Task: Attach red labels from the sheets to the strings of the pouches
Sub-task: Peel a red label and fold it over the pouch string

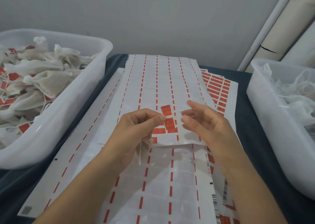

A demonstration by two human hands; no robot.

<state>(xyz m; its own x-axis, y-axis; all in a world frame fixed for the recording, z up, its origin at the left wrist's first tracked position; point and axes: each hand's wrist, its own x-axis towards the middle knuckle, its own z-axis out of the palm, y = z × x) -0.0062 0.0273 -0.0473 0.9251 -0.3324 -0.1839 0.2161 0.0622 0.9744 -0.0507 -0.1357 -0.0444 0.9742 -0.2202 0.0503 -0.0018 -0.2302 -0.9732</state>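
Here, my left hand (136,126) keeps a closed grip on a soft, light pouch (144,147) over the sheets (153,87), pinching its thin string (167,116); my right hand (202,121) hovers open beside a flimsy red label (166,110), best taken by its edges.

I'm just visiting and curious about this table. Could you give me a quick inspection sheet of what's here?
Surface: dark cloth under overlapping label sheets.
Job's things: few red labels left on top sheet; fuller sheet beneath; left tub holds labelled pouches; right tub holds plain ones.
Clutter: nothing seen.
Hands: left hand pinches a string, pouch hanging below; right hand open, blurred.
Cables: nothing seen.
Surroundings: grey wall, white pipes.
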